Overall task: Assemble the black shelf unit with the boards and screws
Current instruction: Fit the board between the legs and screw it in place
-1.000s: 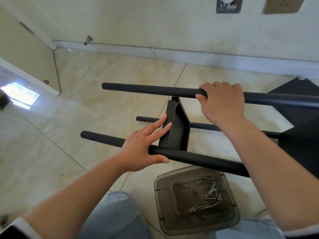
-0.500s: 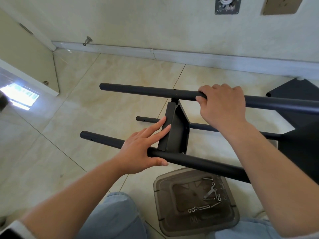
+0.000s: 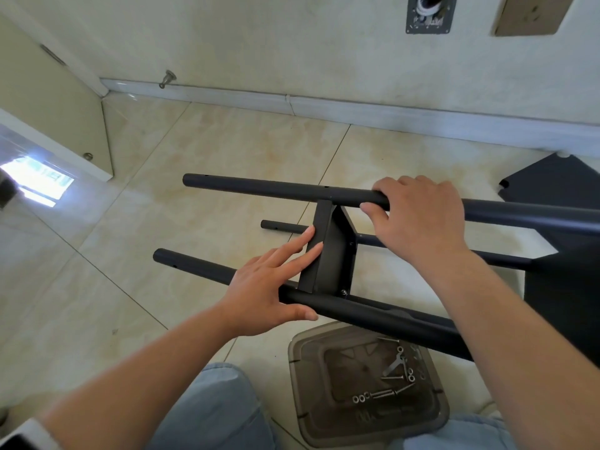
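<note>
Sideways across the middle of the frame lies the black shelf unit (image 3: 328,254) on the tiled floor (image 3: 162,222), its long poles running left to right, free ends pointing left; a small board stands on edge between them; the right hand (image 3: 418,216) curls over the upper pole (image 3: 276,186); the left hand (image 3: 269,287), fingers straight, presses the board with its thumb under the lower pole (image 3: 201,267); loose screws (image 3: 380,394) sit in a brown tray (image 3: 367,430) at lower right.

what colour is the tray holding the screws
Translucent smoky brown-grey tray, seen best in the head view, bottom centre.
</note>
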